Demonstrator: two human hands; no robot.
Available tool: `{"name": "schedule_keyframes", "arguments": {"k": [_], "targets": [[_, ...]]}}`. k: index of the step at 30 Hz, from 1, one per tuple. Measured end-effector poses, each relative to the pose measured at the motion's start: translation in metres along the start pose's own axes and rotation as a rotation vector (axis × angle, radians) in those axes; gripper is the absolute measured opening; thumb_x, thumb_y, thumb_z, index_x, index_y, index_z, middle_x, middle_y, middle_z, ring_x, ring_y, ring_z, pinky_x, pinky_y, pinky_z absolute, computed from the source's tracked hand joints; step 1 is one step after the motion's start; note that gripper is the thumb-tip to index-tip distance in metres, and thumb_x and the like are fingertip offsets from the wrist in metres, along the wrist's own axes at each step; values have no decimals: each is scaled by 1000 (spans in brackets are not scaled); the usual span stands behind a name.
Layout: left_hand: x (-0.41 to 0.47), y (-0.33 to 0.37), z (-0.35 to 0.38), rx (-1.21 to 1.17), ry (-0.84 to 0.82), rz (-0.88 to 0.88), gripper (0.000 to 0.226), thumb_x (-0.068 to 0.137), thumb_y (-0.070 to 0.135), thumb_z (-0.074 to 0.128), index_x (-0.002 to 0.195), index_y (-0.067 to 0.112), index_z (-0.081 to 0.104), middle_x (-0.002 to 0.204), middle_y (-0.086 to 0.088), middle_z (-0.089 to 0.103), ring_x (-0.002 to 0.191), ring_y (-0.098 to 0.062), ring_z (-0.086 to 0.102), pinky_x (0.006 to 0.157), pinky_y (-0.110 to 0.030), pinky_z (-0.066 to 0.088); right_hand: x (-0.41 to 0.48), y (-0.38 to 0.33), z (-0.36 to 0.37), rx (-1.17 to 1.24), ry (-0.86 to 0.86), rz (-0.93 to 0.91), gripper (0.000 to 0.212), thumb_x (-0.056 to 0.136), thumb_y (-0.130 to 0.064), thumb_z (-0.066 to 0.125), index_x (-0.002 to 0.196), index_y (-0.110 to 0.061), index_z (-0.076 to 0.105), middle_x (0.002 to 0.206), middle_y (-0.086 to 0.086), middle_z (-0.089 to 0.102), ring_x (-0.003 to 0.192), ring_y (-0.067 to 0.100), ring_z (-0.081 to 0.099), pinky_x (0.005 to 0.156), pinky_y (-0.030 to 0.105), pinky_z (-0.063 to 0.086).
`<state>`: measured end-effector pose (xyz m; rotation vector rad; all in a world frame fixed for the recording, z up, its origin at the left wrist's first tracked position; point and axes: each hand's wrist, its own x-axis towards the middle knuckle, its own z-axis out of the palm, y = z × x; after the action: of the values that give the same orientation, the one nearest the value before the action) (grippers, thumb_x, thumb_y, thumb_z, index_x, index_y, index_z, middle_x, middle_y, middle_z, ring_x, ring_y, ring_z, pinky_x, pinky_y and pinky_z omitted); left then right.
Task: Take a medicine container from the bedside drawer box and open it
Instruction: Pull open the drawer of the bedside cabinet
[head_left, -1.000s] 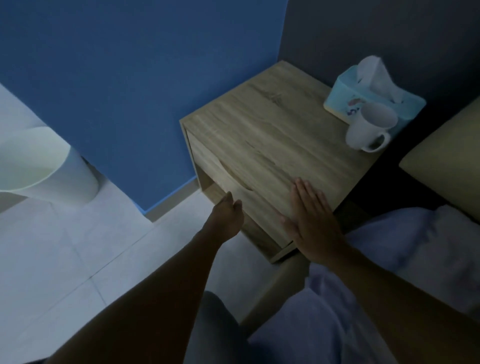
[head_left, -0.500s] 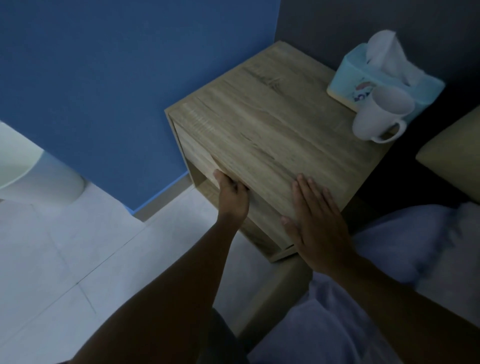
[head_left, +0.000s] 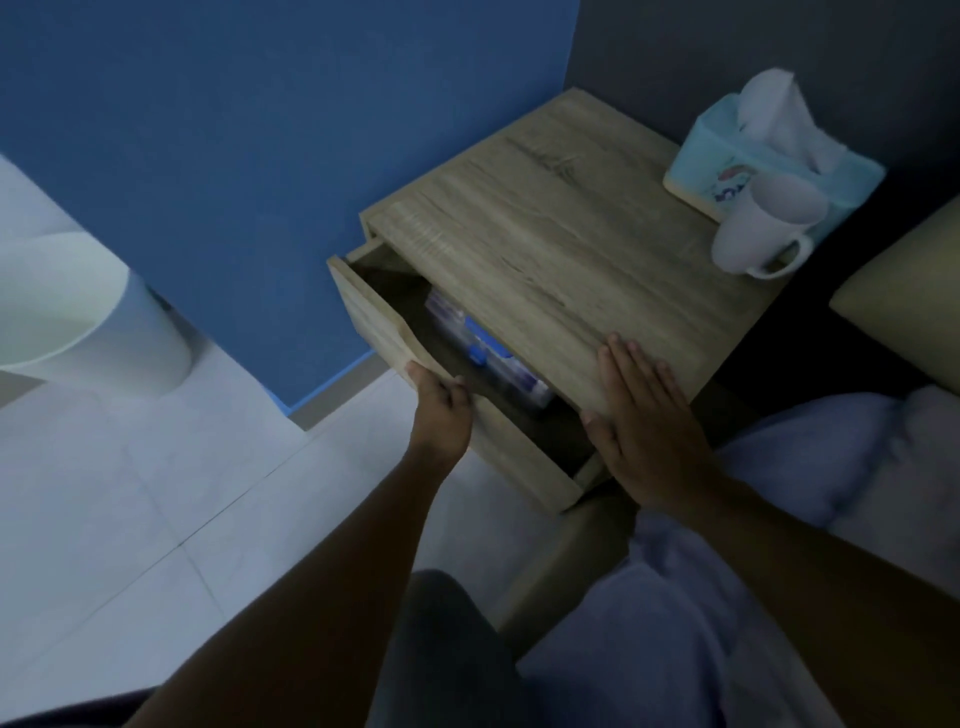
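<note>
Head view | bedside drawer box (head_left: 550, 249): drawer (head_left: 374, 332) partly pulled out | medicine container (head_left: 483, 343): seen inside drawer, blurred | left hand (head_left: 441, 410): fingers hooked over drawer front | right hand (head_left: 644, 441): laid flat on box top, fingers extended | mug (head_left: 763, 223), tissue box (head_left: 727, 161): placed at box top's far corner

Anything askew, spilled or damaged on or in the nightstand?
Nothing stands out. The mug is upright against the tissue box, the drawer is partly open with the container inside, and no spill shows.
</note>
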<state>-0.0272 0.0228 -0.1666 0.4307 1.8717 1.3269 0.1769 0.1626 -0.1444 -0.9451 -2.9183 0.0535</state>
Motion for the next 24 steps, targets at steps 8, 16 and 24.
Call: {"name": "schedule_keyframes", "arguments": {"k": [8,16,24], "targets": [[-37,-27,-53,82,10,-47,70,103,31,37,155,23,-9,161,-4,24,141,-25,37,99,-31,37,1,-8,-6,22,-45,21,72,95,-48,28,152,-4,22,161,18,23,149,32,22,120,50,20],[-63,-43,-86,120,17,-86,70,102,39,36,155,27,-9,165,1,14,147,-27,27,111,-40,33,6,-11,-8,39,-106,43,78,96,-56,17,155,-7,10,164,15,11,151,31,10,123,49,10],[-71,-48,-95,153,56,-105,71,102,39,37,155,24,-7,164,-2,19,145,-28,31,105,-34,37,6,-8,-7,38,-131,38,75,98,-52,23,155,-5,10,165,15,9,152,29,7,123,47,7]]}}
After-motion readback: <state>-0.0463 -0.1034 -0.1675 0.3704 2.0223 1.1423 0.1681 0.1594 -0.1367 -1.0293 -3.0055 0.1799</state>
